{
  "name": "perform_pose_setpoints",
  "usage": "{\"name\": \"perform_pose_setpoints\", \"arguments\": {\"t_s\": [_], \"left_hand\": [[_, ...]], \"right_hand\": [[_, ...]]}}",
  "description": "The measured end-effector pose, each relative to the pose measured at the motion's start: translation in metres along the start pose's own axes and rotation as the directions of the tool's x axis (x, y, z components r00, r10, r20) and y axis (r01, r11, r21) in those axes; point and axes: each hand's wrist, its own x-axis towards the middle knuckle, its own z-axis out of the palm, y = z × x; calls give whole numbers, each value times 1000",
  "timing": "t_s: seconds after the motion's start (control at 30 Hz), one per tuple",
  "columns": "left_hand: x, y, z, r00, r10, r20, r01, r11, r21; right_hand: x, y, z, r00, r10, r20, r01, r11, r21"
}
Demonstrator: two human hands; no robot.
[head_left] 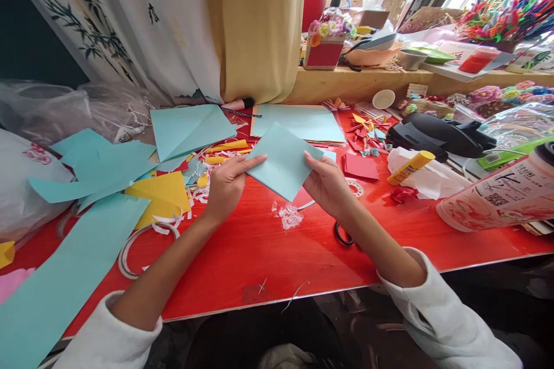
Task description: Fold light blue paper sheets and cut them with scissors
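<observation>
"One red table (242, 253) is carrying everything, so which part is offering the best backing?"

"I'm favouring the near middle, where the surface is showing bare and flat. The long blue strip (78, 277) is lying to the left, beyond the left forearm."

"And the blue square, where is it sitting?"

"The blue square (281, 161) is hanging over the middle of the table, turned like a diamond, one corner pointing toward the person. (Whether it's having one layer or several, I'm not able to tell.)"

"What are the hands doing?"

"Both are pinching it: the left hand (229, 184) is gripping the left corner, the right hand (328, 181) is taking the edge near the right corner. The thumbs are lying on top. Balancing the pull is mattering most, I'm judging; one side tugging harder is risking a bow or a stray crease."

"Is the glue stick (411, 168) interfering?"

"No, it's lying well off to the right."

"Anything smaller?"

"A black loop (344, 236) is poking out beside the right forearm, so that arm is needing care. Some clear film (289, 215) is lying just below the near corner; anyone pressing paper there is risking a lump underneath."
</observation>
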Motion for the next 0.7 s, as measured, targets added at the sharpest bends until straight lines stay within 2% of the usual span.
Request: {"name": "perform_pose_setpoints", "arguments": {"t_s": [0.1,0.17,0.23,0.3,0.4,0.47,0.53,0.63,0.7], "left_hand": [[1,-2,-2,995,18,97,-5,990,-138],[3,-2,-1,989,-40,145,90,930,-357],[5,1,1,968,-165,190,241,824,-512],[6,3,4,929,-271,250,364,787,-498],[6,5,9,889,-333,313,442,800,-406],[5,4,12,888,-355,291,452,788,-419],[5,3,13,900,-373,223,435,780,-450],[5,2,13,910,-391,137,407,785,-466],[5,3,13,909,-398,124,406,782,-473]], "right_hand": [[2,-1,-4,999,-7,-54,9,1000,25],[3,-2,-7,998,-19,-67,21,999,31],[4,-3,-9,998,-22,-61,23,999,27],[5,-3,-9,999,1,-43,0,1000,5],[4,-2,-7,999,31,-41,-32,999,-42],[3,-3,-5,998,60,-17,-61,994,-87],[1,-3,-4,992,123,37,-115,981,-154],[0,-3,-5,956,254,147,-214,945,-246],[-1,-2,-6,938,293,186,-238,932,-272]]}}
